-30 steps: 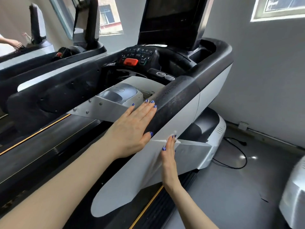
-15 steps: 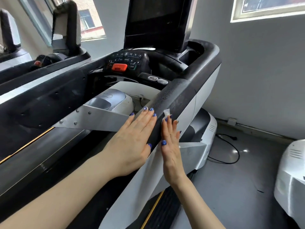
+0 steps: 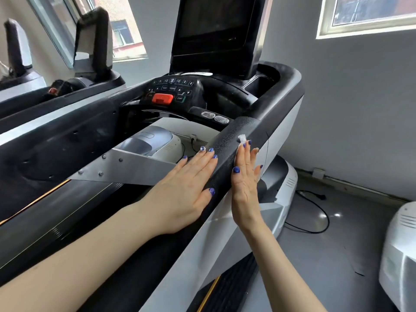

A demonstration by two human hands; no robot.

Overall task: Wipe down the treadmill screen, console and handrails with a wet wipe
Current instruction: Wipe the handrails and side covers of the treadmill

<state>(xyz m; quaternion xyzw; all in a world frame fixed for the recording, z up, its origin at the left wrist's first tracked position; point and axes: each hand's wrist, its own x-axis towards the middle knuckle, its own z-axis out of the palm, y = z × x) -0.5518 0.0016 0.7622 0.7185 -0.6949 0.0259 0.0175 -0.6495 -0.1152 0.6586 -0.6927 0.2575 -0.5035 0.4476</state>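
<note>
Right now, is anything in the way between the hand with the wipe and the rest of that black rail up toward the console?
Nothing visible blocks it. The right hand presses the white wet wipe flat on the black textured handrail, which is bare ahead. The left hand lies on the rail's inner side.

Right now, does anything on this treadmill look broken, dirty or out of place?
Yes. One fingernail on the right hand, pressing the white wet wipe on the black textured handrail, lacks blue polish. The dark tilted screen shows smudges along its lower edge.
</note>
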